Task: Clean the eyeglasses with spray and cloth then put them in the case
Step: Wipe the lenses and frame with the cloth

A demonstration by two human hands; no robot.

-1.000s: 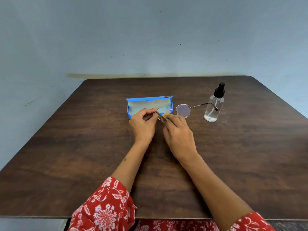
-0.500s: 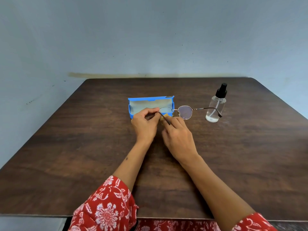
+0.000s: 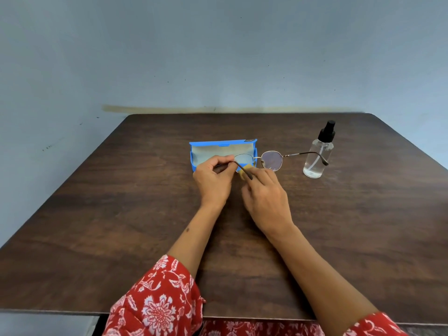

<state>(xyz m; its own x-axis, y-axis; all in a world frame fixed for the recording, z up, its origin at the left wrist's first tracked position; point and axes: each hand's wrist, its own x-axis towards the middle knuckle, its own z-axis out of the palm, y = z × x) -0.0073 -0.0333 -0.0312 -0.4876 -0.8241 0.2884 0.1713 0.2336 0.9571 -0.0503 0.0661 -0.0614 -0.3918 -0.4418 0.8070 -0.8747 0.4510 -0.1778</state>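
- Over the middle of the dark wooden table (image 3: 121,214), the eyeglasses (image 3: 271,160) are held up in front of the open case, with one temple stretching out to the right toward the spray bottle and the other folded down toward the near side.
- Left hand (image 3: 213,180) — fingers pinched closed on the frame at the left lens, thumb and forefinger gripping by the hinge.
- Right hand (image 3: 266,197) — closed on a small yellow cloth (image 3: 246,169), pressing it up against the glasses near the left lens and bridge; the hand looks slightly blurred.
- Blue case (image 3: 223,147) sits on the table just beyond the hands, lid raised, its pale lining showing; the left lens overlaps its right end in the view.
- Clear spray bottle (image 3: 317,156) with a black pump top stands upright to the right, well clear of both hands; the tip of the outstretched temple crosses in front of it.
- Red floral sleeves (image 3: 157,304) show at the near edge of the table.
- Behind the table's far edge stands a plain blue-grey wall (image 3: 218,57).
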